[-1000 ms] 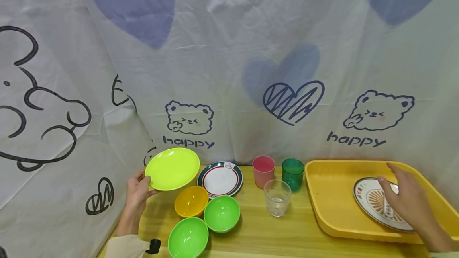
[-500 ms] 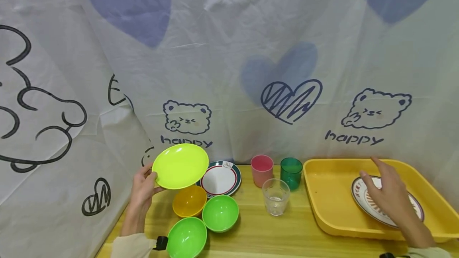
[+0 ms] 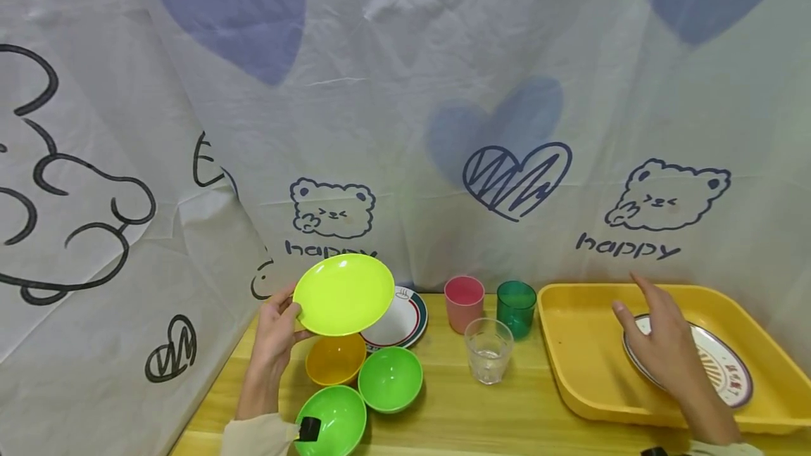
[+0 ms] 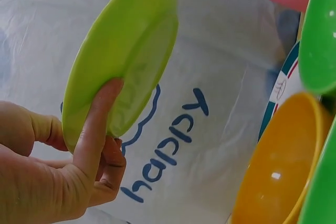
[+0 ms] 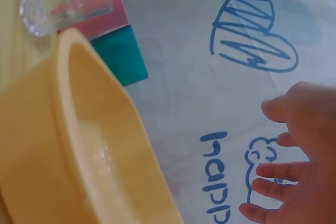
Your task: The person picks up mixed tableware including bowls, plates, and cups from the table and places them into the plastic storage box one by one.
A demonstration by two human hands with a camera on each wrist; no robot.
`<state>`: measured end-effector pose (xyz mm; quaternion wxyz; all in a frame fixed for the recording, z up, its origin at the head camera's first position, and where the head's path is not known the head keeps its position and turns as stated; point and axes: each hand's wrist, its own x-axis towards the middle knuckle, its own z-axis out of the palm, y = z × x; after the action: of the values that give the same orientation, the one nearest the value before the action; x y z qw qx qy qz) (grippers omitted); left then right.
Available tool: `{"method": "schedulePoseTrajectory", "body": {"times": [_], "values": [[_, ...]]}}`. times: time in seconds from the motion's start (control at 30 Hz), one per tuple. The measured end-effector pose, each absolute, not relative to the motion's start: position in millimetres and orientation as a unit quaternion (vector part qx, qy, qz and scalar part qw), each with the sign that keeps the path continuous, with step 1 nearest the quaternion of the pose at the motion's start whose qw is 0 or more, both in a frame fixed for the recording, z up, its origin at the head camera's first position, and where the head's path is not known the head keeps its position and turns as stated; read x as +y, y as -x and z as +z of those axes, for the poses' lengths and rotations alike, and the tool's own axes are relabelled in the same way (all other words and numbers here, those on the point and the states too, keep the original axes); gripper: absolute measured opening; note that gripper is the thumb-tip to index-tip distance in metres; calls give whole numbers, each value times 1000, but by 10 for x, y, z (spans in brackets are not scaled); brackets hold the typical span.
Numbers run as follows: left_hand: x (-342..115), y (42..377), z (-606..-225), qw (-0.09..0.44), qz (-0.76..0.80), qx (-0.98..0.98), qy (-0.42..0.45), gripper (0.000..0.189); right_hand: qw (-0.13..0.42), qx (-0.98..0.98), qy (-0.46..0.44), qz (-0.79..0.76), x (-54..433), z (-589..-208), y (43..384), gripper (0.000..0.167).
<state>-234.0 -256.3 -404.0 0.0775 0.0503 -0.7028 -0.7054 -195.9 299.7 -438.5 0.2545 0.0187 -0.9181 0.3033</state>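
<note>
My left hand (image 3: 277, 333) pinches the left rim of a yellow-green plate (image 3: 344, 294), thumb on top and fingers underneath. The plate is held up, overlapping the orange bowl (image 3: 336, 359) and a white plate with a dark green rim (image 3: 405, 319) in the head view. Its underside (image 4: 126, 51) faces the left wrist camera. Over the yellow tray (image 3: 583, 371), my right hand (image 3: 662, 343) is spread with nothing in it. Below that hand a white patterned plate (image 3: 719, 364) lies in the tray, partly hidden by the hand and forearm.
Two green bowls (image 3: 391, 378) stand in front of the orange one. Between bowls and tray are a pink cup (image 3: 464, 305), a teal cup (image 3: 516, 309) and a clear glass (image 3: 488, 352). A printed white cloth (image 3: 405, 125) hangs behind the table (image 3: 456, 421).
My left hand has carried the yellow-green plate to the right, covering more of the green-rimmed plate. My right hand has shifted left over the tray, and more of the patterned plate's right side shows.
</note>
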Motion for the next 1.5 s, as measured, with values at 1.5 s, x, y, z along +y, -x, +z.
{"method": "schedulePoseTrajectory", "body": {"times": [1.5], "values": [[-1893,2291,-4283,10,-736,-677,28,56,220,-875,-76,425,2180,-4399,1939,63]]}}
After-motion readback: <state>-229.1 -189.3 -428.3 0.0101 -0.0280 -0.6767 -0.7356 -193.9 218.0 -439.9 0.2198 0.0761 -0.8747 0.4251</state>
